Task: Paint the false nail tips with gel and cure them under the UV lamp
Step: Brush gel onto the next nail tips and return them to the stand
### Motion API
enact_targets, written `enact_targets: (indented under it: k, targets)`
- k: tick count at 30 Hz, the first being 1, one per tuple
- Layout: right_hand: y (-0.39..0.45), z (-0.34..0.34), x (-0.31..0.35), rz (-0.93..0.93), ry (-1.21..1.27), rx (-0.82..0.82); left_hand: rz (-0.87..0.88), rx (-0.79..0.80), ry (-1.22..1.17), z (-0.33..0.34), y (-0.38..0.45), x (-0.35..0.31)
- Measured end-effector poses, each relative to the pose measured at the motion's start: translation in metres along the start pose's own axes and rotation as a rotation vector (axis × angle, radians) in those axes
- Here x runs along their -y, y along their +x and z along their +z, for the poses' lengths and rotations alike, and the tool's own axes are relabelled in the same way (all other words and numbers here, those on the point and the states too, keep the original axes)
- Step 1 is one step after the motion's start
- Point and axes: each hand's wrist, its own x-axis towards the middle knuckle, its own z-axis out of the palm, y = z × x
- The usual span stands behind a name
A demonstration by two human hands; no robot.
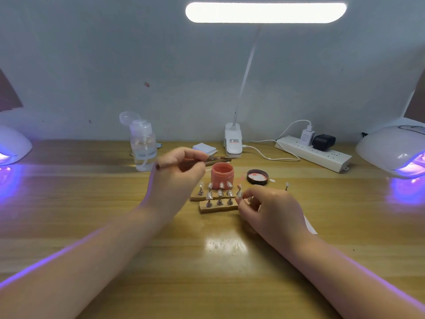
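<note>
Your left hand (177,173) pinches thin brushes (218,159) above the round coral gel jar (221,172); your right hand (269,208) pinches a small clear nail tip (239,194) at the wooden strip's (217,207) end.

Single head-worn wide view, facing forward and down, close over wooden table (92,215)

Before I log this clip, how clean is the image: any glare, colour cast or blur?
Head view: the white bar lamp is blown out and glares off the wooden table; violet light spills from the white UV lamp at the right edge; the left hand is slightly motion-blurred.
</note>
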Motion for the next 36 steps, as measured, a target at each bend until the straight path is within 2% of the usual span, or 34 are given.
enact_targets:
  k: [4, 9, 13, 17, 23, 28, 33, 36]
  targets:
    - [-0.002, -0.003, 0.003, 0.000, 0.164, -0.022, 0.053, 0.033, 0.238, 0.002, 0.032, -0.006]
    - [0.001, -0.005, 0.001, 0.178, 0.447, 0.066, 0.005, 0.210, 0.548, 0.016, 0.068, -0.018]
    - [0.000, -0.003, 0.000, 0.144, 0.484, 0.068, -0.058, 0.327, 0.638, 0.030, 0.083, -0.020]
    - [0.001, 0.000, -0.002, 0.113, 0.469, 0.044, -0.075, 0.370, 0.720, 0.040, 0.090, -0.013]
    - [0.001, 0.003, -0.005, 0.095, 0.452, 0.024, -0.126, 0.410, 0.761, 0.045, 0.087, -0.007]
    - [0.001, 0.004, -0.006, 0.082, 0.449, 0.028, -0.135, 0.281, 0.594, 0.035, 0.089, -0.011]
    - [0.001, 0.004, -0.006, 0.083, 0.458, 0.014, -0.175, 0.386, 0.671, 0.038, 0.081, -0.007]
    - [0.001, 0.004, -0.005, 0.088, 0.455, 0.020, -0.188, 0.334, 0.632, 0.037, 0.081, -0.007]
